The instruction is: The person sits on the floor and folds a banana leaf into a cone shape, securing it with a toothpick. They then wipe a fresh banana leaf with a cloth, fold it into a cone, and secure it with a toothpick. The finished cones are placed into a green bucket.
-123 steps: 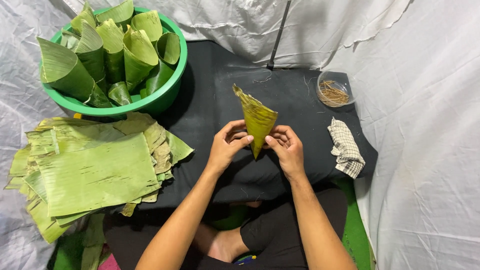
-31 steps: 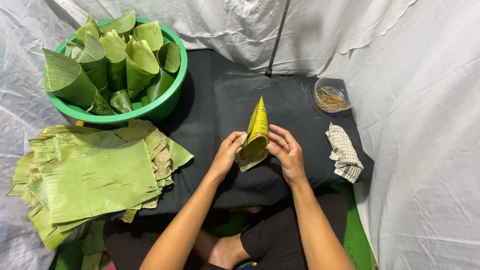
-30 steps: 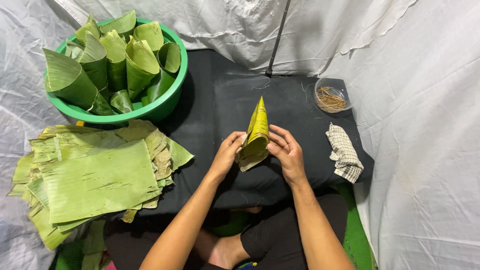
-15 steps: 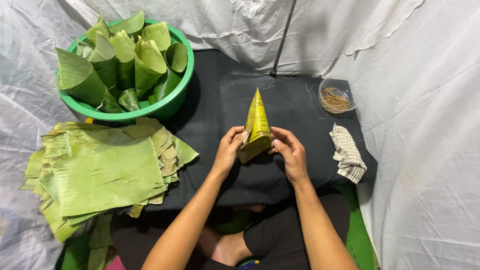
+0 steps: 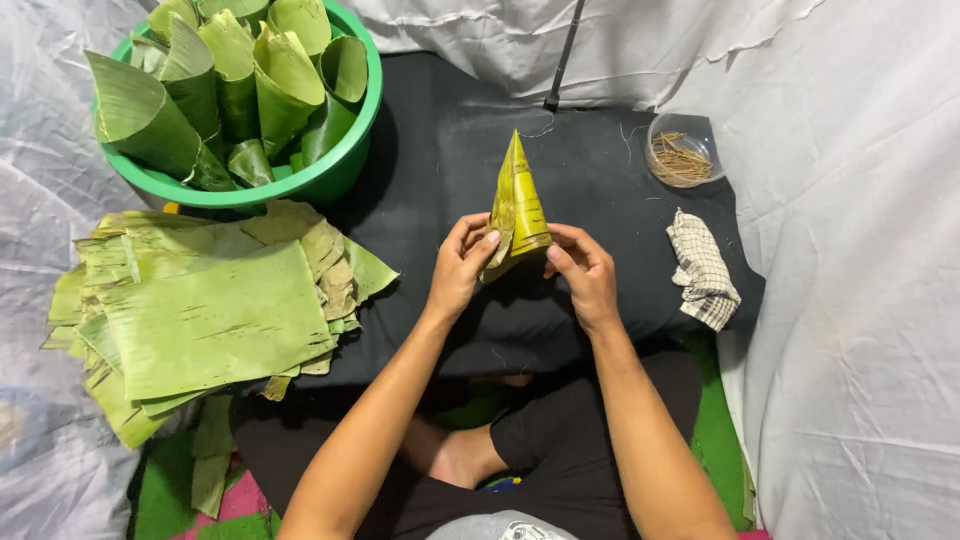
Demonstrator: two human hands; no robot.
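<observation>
Head view: the person sits cross-legged before a black cloth (image 5: 590, 190) spread over white sheeting (image 5: 860, 250). The left hand (image 5: 462, 262) and the right hand (image 5: 582, 268) close their fingers around the lower rim of a banana-leaf cone (image 5: 517, 205), which stands tip-up between them above the middle of the cloth. The cone is yellow-green with dark streaks.

The cloth is bare just beyond the cone as far as its far edge, where a dark rod (image 5: 562, 55) rises against the sheeting. On the left, a stack of flat banana leaves (image 5: 200, 310) overlaps the cloth's edge, near the left forearm. Beyond it sits a round green basin (image 5: 330, 175) packed with rolled leaf cones (image 5: 225, 80); its top is cut off by the frame. On the right, a small clear bowl of thin brown sticks (image 5: 682, 152) stands at the cloth's corner, and a checked rag (image 5: 703, 268) lies crumpled just beside the right hand's side of the cloth.

The cone's underside and the fingertips behind it are hidden. The lower leaves in the stack show only as frayed edges.
</observation>
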